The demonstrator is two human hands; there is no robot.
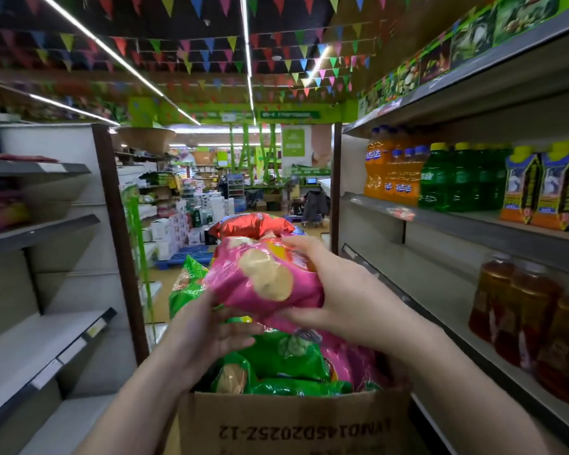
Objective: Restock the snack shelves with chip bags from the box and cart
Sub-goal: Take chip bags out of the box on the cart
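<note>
1. Two bare hands meet over an open cardboard box [293,421], both on the same pink chip bag [263,277], which is lifted clear above the box's contents.
2. Right hand [339,290]: its fingers curl over the bag's top right edge and its thumb runs along the underside, so the bag is clamped from that side.
3. Left hand [207,333]: it comes up from below with the fingers fairly straight and spread, cupping the bag's lower left corner; the palm faces up and inward. I cannot tell whether the thumb presses the front, since the bag hides it.
4. The pink bag is puffy and glossy, tilted with its top toward the far end of the aisle, and printed with pale round chip slices.
5. Below it the box is packed with more bags: green chip bags [286,359] lie across the middle and another pink one shows at the right side.
6. Just beyond the box, a red chip bag [253,224] and another green bag [188,284] sit piled higher, on what may be the cart, though its frame is hidden.
7. Left shelves [30,349] are mostly bare grey boards with price strips.
8. Right shelves [473,221] hold orange soda bottles [391,172], green soda bottles [454,178] and amber drink bottles [523,313] lower down.
</note>
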